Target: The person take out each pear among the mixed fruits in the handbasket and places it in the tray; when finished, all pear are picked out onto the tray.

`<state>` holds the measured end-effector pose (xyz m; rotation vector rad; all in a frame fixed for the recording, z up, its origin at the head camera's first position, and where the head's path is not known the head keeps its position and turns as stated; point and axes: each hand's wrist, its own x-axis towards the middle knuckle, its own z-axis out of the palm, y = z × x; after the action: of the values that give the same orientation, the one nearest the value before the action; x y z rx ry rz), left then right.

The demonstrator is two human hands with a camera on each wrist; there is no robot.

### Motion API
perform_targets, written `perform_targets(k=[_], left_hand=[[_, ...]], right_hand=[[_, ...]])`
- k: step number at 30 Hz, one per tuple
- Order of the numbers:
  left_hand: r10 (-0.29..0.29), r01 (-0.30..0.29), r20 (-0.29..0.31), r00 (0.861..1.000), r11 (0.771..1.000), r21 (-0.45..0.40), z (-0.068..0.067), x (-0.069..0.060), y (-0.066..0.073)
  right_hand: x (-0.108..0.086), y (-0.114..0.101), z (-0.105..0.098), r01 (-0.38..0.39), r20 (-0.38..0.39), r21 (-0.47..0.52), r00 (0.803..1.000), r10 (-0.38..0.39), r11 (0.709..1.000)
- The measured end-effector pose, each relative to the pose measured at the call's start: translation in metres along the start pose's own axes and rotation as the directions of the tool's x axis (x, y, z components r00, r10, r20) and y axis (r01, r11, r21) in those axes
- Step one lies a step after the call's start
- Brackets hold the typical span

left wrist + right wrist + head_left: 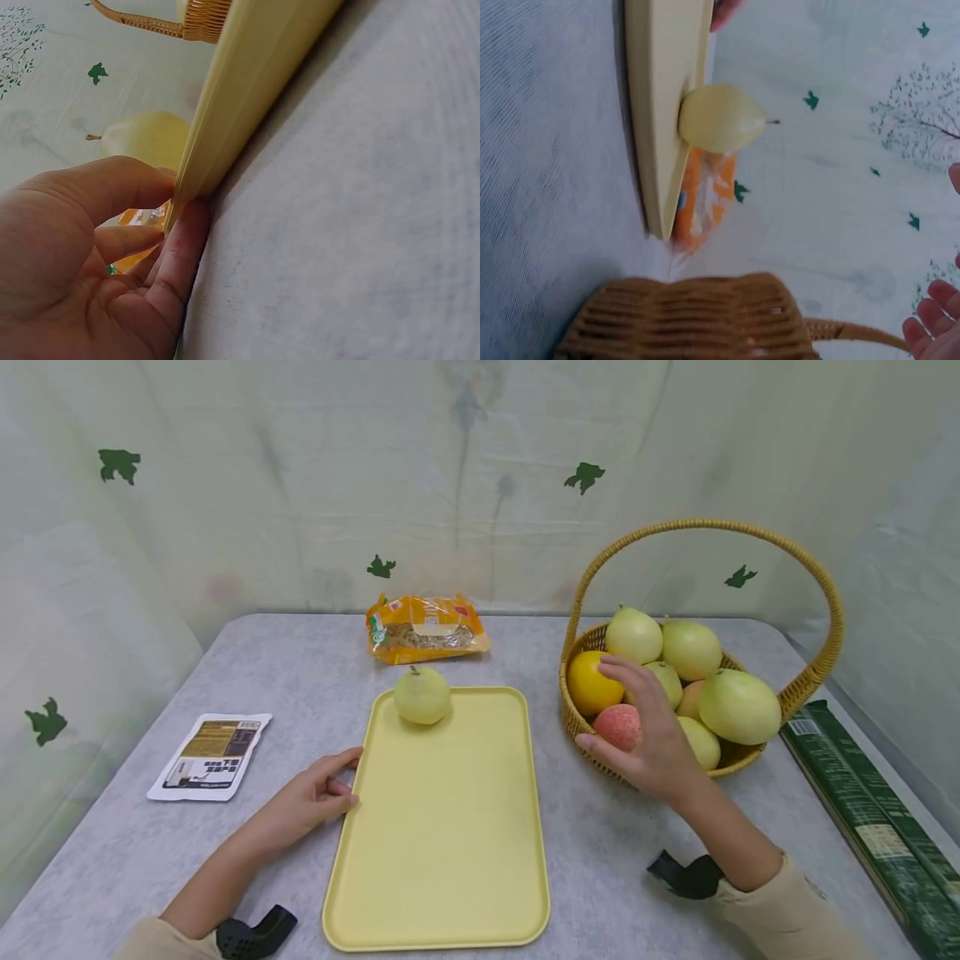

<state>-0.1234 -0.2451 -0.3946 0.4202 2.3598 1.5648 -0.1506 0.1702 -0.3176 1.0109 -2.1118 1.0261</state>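
Observation:
A yellow tray [442,835] lies flat on the table, with one pale green pear [422,697] standing at its far left corner. My left hand [311,800] pinches the tray's left rim; in the left wrist view the thumb [112,187] is on the upper side and a finger reaches under. Over the front left of a wicker basket [567,706], my right hand [654,739] hovers with thumb and fingers spread. Nearest to it are a pinkish-red fruit [618,727] and an orange [592,683]. Several pears [738,708] fill the rest of the basket, partly hidden by the hand.
An orange food packet [427,631] lies behind the tray. To the left is a white-edged pouch [212,758]. Long green packages [862,810] lie along the right edge. The basket's tall handle [708,525] arches over the fruit. Pale curtains surround the table.

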Motion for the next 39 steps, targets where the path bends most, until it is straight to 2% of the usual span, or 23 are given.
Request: perform_targets(k=[4,10,16,22,27,34,39], left_hand=[[0.005,-0.005,-0.004,1.000,1.000,0.003,0.000,0.000,0.000],[0.020,-0.020,-0.002,1.000,1.000,0.005,0.001,0.000,0.000],[0.000,0.000,-0.005,1.000,1.000,0.022,0.001,0.001,0.000],[-0.015,0.015,-0.008,1.000,1.000,0.019,0.001,0.002,0.001],[0.007,-0.007,-0.006,1.000,1.000,0.014,0.001,0.001,0.001],[-0.036,0.036,0.000,0.999,0.999,-0.002,0.002,0.001,0.003],[-0.044,0.044,0.002,0.999,0.999,0.000,0.002,0.001,0.003]], right_hand=[[-0.012,0.011,-0.019,0.012,-0.076,-0.085,0.997,-0.019,0.996],[-0.027,0.025,-0.041,-0.040,-0.144,-0.187,0.989,0.013,0.981],[-0.036,0.034,-0.055,-0.096,-0.187,-0.245,0.981,0.051,0.965],[-0.040,0.044,-0.063,-0.126,-0.207,-0.285,0.976,0.068,0.950],[-0.041,0.050,-0.071,-0.138,-0.208,-0.301,0.975,0.077,0.943],[-0.042,0.047,-0.073,-0.184,-0.209,-0.301,0.970,0.124,0.936],[-0.043,0.050,-0.076,-0.205,-0.199,-0.321,0.969,0.146,0.925]])
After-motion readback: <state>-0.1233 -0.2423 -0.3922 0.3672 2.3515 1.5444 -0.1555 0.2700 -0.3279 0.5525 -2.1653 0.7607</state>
